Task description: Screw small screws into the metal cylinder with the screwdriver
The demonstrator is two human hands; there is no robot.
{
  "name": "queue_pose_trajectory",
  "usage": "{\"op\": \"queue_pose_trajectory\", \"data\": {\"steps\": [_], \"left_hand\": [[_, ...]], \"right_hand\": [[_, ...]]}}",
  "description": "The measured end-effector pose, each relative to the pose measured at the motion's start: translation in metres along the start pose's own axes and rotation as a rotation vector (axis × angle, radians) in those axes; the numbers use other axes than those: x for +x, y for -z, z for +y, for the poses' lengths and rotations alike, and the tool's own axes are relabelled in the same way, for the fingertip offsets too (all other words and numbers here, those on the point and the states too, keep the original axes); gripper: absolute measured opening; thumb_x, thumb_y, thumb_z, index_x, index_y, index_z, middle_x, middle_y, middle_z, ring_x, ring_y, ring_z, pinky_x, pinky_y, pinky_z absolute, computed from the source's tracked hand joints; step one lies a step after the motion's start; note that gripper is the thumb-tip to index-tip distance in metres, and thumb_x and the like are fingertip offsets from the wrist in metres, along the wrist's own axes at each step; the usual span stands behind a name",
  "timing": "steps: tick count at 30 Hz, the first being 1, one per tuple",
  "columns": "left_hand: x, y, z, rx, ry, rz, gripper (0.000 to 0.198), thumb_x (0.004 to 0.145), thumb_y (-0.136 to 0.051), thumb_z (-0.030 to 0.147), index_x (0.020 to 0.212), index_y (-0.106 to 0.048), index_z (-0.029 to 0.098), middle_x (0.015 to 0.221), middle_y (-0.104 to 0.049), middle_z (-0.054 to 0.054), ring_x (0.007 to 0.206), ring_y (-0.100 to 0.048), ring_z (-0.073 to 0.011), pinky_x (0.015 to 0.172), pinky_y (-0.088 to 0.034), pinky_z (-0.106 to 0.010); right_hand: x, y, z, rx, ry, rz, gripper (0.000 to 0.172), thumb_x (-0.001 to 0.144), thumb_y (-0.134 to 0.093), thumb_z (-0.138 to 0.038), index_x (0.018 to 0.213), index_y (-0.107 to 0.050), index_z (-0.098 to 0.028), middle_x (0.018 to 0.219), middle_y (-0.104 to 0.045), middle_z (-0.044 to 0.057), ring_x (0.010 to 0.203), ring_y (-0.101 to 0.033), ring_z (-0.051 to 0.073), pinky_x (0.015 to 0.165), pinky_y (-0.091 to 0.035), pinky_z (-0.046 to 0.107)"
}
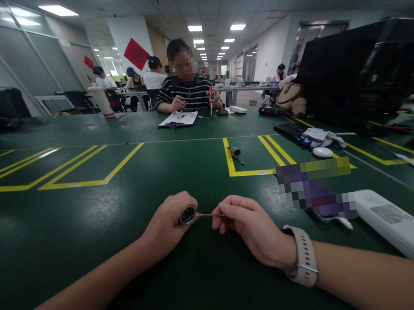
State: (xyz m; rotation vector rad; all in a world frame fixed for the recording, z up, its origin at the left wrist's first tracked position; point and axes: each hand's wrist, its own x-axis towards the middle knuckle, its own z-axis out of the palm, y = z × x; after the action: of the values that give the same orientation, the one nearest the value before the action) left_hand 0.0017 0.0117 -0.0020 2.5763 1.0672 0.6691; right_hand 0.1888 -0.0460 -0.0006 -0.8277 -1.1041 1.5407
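Note:
My left hand (pixel 168 223) rests on the green table (pixel 86 230) with its fingers closed round a small dark metal cylinder (pixel 187 215), whose round end faces the camera. My right hand (pixel 248 224), with a pale watch on the wrist, pinches a thin metal rod (pixel 205 215) that points into the cylinder's end. The two hands are close together near the table's front middle.
A second small metal cylinder (pixel 235 151) with tiny parts lies by yellow floor-style tape lines. A white long device (pixel 405 231) lies at right. Gloves and a white mouse (pixel 322 152) sit further right, beside black equipment (pixel 358 70). A person in a striped shirt (pixel 187 94) works opposite.

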Motion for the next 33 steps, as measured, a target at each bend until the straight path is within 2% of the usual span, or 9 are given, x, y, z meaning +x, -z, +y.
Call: {"op": "queue_pose_trajectory", "data": {"steps": [4,8,11,14,17,20,24,26,33], "left_hand": [[0.002,0.000,-0.001,-0.083,0.036,0.045,0.011,0.079,-0.047,0.024,0.069,-0.045,0.018,0.069,-0.047,0.002,0.065,-0.046,-0.0137,0.059,-0.037,-0.027],[0.004,0.000,-0.003,-0.137,0.068,0.086,0.010,0.078,-0.048,0.025,0.071,-0.045,0.018,0.067,-0.047,0.003,0.062,-0.046,-0.0128,0.057,-0.037,-0.026],[0.004,0.000,-0.002,-0.106,0.078,0.103,0.010,0.079,-0.048,0.024,0.071,-0.046,0.018,0.067,-0.047,0.003,0.062,-0.046,-0.0131,0.058,-0.038,-0.026],[0.003,0.001,0.001,-0.035,0.077,0.104,0.012,0.080,-0.047,0.024,0.069,-0.046,0.018,0.068,-0.048,0.001,0.065,-0.047,-0.0143,0.059,-0.037,-0.027],[0.003,0.002,0.004,0.025,0.074,0.099,0.013,0.078,-0.048,0.021,0.066,-0.045,0.018,0.068,-0.049,0.001,0.066,-0.047,-0.0148,0.061,-0.036,-0.028],[0.002,0.002,0.005,0.041,0.051,0.096,0.013,0.078,-0.047,0.019,0.065,-0.045,0.018,0.068,-0.049,0.001,0.067,-0.047,-0.0144,0.062,-0.036,-0.028],[0.001,0.001,0.004,-0.028,0.021,0.097,0.014,0.080,-0.046,0.020,0.066,-0.046,0.018,0.068,-0.049,0.001,0.066,-0.047,-0.0141,0.061,-0.036,-0.027],[0.001,0.001,0.003,-0.091,0.026,0.104,0.014,0.079,-0.047,0.021,0.066,-0.046,0.018,0.068,-0.048,0.002,0.066,-0.047,-0.0136,0.059,-0.037,-0.026],[0.003,0.001,0.001,-0.259,0.089,0.074,0.012,0.075,-0.054,0.023,0.069,-0.046,0.018,0.066,-0.046,0.003,0.062,-0.045,-0.0113,0.055,-0.037,-0.024]], "right_hand": [[0.002,0.000,0.001,0.063,-0.045,-0.019,0.015,0.082,-0.052,-0.026,0.077,-0.062,-0.015,0.073,-0.061,0.003,0.068,-0.053,0.012,0.064,-0.039,0.026],[0.000,0.001,0.001,-0.002,-0.007,-0.029,0.014,0.082,-0.053,-0.027,0.083,-0.062,-0.016,0.081,-0.063,0.003,0.075,-0.055,0.013,0.066,-0.041,0.026],[-0.004,-0.001,-0.001,-0.215,0.081,-0.032,0.015,0.084,-0.053,-0.029,0.085,-0.062,-0.017,0.083,-0.062,0.003,0.078,-0.055,0.014,0.068,-0.041,0.027],[-0.009,-0.006,-0.006,-0.495,0.157,-0.023,0.015,0.084,-0.052,-0.029,0.085,-0.064,-0.018,0.079,-0.060,0.001,0.072,-0.053,0.013,0.065,-0.041,0.027],[-0.011,-0.008,-0.008,-0.608,0.172,-0.012,0.014,0.083,-0.053,-0.026,0.084,-0.064,-0.018,0.075,-0.060,0.000,0.068,-0.052,0.013,0.062,-0.040,0.026],[-0.008,-0.005,-0.005,-0.505,0.150,-0.050,0.015,0.083,-0.053,-0.027,0.082,-0.065,-0.018,0.079,-0.063,0.002,0.073,-0.054,0.014,0.066,-0.042,0.028],[-0.002,-0.001,0.001,-0.135,0.032,-0.040,0.016,0.081,-0.056,-0.029,0.078,-0.063,-0.016,0.079,-0.064,0.004,0.074,-0.057,0.014,0.068,-0.043,0.028],[0.000,-0.001,0.002,-0.022,-0.014,-0.022,0.014,0.079,-0.057,-0.028,0.076,-0.063,-0.015,0.077,-0.065,0.004,0.072,-0.056,0.013,0.067,-0.042,0.028],[0.000,-0.002,-0.001,0.077,-0.061,-0.029,0.012,0.080,-0.057,-0.025,0.078,-0.063,-0.015,0.078,-0.065,0.003,0.072,-0.056,0.012,0.067,-0.040,0.027]]}}
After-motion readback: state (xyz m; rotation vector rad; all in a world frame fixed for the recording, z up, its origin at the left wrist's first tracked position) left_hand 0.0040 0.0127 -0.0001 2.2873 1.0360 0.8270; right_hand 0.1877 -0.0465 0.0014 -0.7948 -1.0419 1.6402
